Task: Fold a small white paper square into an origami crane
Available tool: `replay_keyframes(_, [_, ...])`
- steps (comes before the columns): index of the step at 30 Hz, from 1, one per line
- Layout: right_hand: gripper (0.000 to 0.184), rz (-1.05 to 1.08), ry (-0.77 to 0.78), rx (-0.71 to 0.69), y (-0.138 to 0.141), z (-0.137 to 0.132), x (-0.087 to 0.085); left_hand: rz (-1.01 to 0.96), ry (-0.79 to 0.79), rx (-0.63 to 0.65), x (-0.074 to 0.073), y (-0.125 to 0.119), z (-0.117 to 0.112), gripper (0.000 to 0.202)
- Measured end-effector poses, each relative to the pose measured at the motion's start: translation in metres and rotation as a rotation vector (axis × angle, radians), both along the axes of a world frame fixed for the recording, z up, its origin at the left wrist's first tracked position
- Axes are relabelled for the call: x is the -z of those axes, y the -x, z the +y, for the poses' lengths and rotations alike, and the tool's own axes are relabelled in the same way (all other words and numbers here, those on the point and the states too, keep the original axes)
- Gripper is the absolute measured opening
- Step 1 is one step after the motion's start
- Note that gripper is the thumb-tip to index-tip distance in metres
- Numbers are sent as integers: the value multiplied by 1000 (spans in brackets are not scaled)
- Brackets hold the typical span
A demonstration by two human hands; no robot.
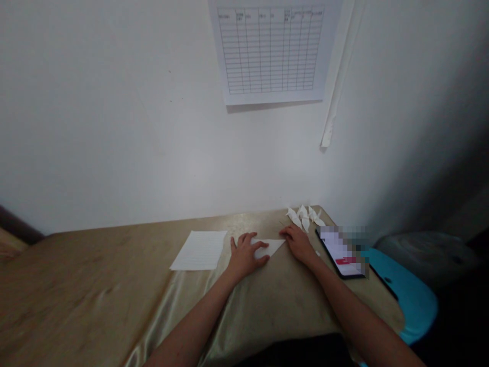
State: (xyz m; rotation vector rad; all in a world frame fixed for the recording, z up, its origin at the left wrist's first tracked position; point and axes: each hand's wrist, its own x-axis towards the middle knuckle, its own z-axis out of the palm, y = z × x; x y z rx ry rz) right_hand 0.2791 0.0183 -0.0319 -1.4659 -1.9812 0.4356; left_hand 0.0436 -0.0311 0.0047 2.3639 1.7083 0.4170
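A piece of white paper folded into a triangle (pixel 272 246) lies flat on the cloth-covered table. Spread across its left part is my left hand (pixel 244 253), fingers apart and pressing down, covering some of the paper. My right hand (pixel 298 241) has its fingers curled together at the triangle's pointed right corner, pinching it. To the left of my left hand is a stack of lined white paper (pixel 200 250), apart from it. Just beyond my right hand sit several small folded paper figures (pixel 304 216), close together near the table's back corner.
A tablet or large phone (pixel 342 255) with a lit, partly blurred screen lies right of my right forearm. The tan satin cloth (pixel 114 285) has wrinkles at the front. A turquoise chair (pixel 412 290) stands by the right edge. A printed table sheet (pixel 273 51) hangs on the wall.
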Motion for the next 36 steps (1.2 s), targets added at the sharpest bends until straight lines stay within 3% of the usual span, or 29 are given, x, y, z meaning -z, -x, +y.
replay_keyframes(10, [21, -96, -9, -10, 6, -11, -13, 0, 21, 18, -1, 6, 6, 26])
replay_keyframes(24, [48, -169, 100, 20, 20, -30, -24, 41, 40, 6, 0, 11, 11, 34])
replay_keyframes(36, [66, -218, 81, 7, 35, -44, -23, 29, 54, 3, -1, 11, 10, 34])
